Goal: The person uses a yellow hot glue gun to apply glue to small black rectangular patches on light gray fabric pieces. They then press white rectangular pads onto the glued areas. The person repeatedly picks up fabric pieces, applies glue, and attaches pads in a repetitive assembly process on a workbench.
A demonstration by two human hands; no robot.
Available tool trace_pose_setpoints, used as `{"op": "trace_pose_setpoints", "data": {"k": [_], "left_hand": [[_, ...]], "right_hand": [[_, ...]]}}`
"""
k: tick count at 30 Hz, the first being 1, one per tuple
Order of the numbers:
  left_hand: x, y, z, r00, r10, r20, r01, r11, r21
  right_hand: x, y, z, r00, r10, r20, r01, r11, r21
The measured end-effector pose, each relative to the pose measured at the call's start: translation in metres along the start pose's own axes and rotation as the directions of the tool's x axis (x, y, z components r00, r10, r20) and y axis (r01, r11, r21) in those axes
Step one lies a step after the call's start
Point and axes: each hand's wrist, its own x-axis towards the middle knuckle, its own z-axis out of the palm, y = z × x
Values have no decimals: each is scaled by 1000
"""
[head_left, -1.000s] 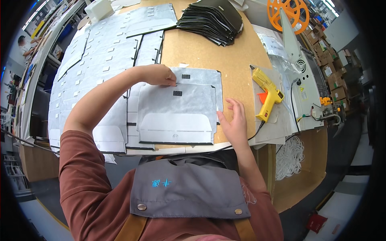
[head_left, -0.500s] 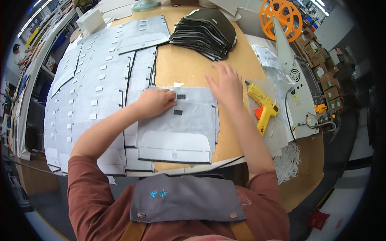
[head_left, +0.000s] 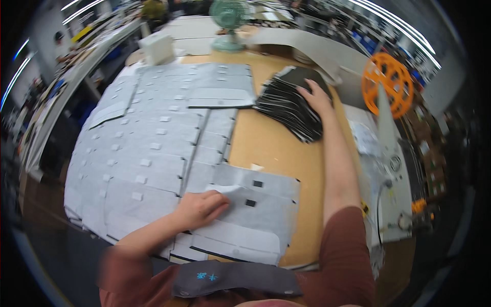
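Left hand (head_left: 200, 208) presses, fingers curled, on the grey fabric panel (head_left: 258, 204); right hand (head_left: 315, 97) lies spread on the black piece stack (head_left: 289, 105) well apart across the worktop (head_left: 266, 143).

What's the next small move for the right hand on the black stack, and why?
Probably lift off the top black piece: the right hand lies flat on the black stack, holding nothing, while the left hand presses the grey panel.
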Motion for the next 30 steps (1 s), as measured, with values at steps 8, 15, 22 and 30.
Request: {"op": "trace_pose_setpoints", "data": {"k": [8, 15, 22, 30], "left_hand": [[-15, -15, 9, 997, -33, -74, 29, 998, -55], [-21, -24, 18, 999, 4, -51, -5, 1000, -13], [-14, -23, 21, 999, -1, -53, 0, 1000, -7], [-10, -19, 17, 999, -38, 32, 39, 999, -34]], "right_hand": [[-9, -11, -7, 995, -97, -24, 87, 961, -263], [-8, -25, -5, 859, -510, -50, 433, 775, -460], [-1, -15, -9, 732, -669, -133, 442, 614, -654], [-67, -72, 5, 583, -810, -65, 598, 481, -641]]}}
